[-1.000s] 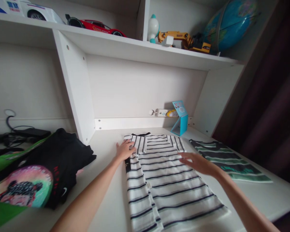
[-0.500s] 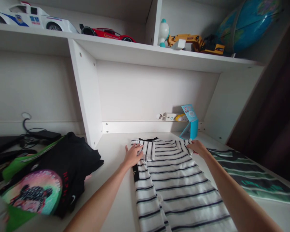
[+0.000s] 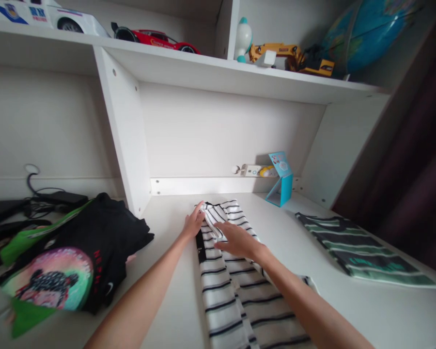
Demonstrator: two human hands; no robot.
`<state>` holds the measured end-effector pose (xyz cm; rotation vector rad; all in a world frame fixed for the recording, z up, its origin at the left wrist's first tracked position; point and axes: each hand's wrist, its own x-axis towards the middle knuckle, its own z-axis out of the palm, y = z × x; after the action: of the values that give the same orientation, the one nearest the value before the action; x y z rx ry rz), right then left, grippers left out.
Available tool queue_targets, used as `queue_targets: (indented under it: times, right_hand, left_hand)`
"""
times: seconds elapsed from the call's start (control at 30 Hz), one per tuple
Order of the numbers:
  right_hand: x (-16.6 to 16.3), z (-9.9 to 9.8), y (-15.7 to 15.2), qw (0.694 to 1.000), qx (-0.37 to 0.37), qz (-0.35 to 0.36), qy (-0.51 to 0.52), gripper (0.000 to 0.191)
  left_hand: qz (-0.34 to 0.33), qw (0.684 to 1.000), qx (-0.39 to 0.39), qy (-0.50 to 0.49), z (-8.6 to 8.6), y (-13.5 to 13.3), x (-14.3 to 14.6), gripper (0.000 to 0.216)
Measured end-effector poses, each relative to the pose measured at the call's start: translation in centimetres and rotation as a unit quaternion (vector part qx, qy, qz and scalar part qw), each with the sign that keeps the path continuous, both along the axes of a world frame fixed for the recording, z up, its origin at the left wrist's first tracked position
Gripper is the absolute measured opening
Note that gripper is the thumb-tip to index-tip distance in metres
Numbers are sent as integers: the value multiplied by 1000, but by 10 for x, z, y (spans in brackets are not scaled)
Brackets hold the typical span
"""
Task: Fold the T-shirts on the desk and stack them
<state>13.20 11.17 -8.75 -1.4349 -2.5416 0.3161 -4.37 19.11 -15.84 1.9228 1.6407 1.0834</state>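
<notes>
Lies on the tabletop (image 3: 374, 310) as a white shirt (image 3: 232, 281) with narrow dark stripes, neck end toward the back. Shows a black strip along the upper left edge. Has the left side folded inward in a long panel, with a sleeve laid over near the top. Turns in on the right at the upper end too; spreads wider below, running past the lower edge of view.

A red toy car (image 3: 156, 40), yellow excavator (image 3: 294, 56) and globe (image 3: 370, 36) stand on the shelf (image 3: 210, 63).
</notes>
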Motion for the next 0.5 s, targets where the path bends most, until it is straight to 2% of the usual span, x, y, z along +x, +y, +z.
queue_targets:
  times: [0.07,0.17,0.27,0.4,0.47,0.5]
  right_hand:
    - [38,0,-25,1000,-3,-13,-5,53]
    - [101,-4,-62,997,-22,-76,-24,56]
    - [139,-18,-93,990,-60,-121,-34,45]
    - [141,-32,-121,984,-3,-176,-25,31]
    - [131,-28,-131,990,2,-140,-4,34]
    - [126,-23,-135,995,-20,-99,7,38]
  left_hand:
    - [-11,1000,5,-8,0,1,1,41]
    - [-24,1000,3,-2,-1,2,2,33]
    - [-23,1000,-7,5,-3,4,3,31]
    - [-21,1000,0,6,-5,5,3,30]
    - [-22,1000,2,6,-5,5,3,30]
    - [-22,1000,4,6,-6,4,3,30]
